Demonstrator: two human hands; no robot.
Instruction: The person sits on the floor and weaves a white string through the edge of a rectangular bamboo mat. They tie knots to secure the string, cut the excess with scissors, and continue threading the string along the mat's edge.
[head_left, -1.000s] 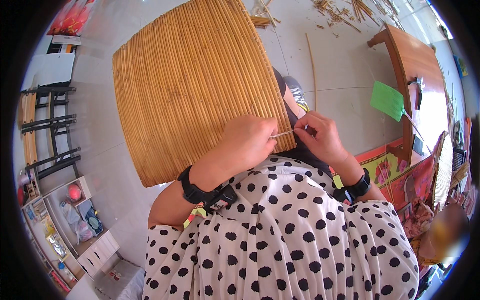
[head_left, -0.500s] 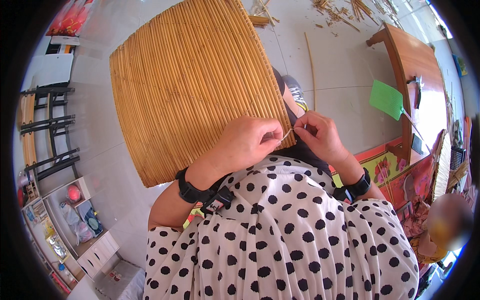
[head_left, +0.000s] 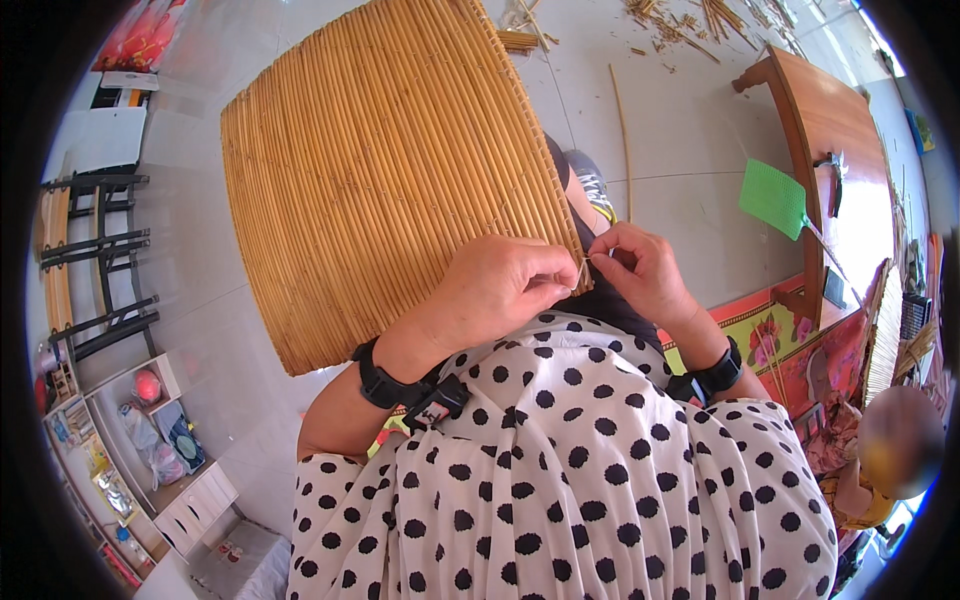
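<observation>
A stiff mat of golden stalks [head_left: 385, 165], stitched side by side, leans across my lap and out in front of me. At its near right corner both hands work close together. My left hand [head_left: 505, 280] rests over the mat's near edge, with thumb and forefinger pinched on a thin pale string [head_left: 584, 266]. Just past the mat's right edge, my right hand [head_left: 640, 268] pinches the other end of that string between thumb and forefinger. Only a short piece of string shows between the fingertips.
To the right stands a brown wooden table [head_left: 835, 110], with a green fly swatter [head_left: 774, 200] by its edge. Stalk scraps [head_left: 670, 30] litter the far floor. Shelves [head_left: 150, 440] and folded black-legged furniture [head_left: 100, 245] are at left. Another person [head_left: 860, 490] sits at lower right.
My left hand has shifted slightly right, toward the mat's corner, bringing its fingertips nearer my right hand. The visible string between them is shorter. My right hand has barely moved.
</observation>
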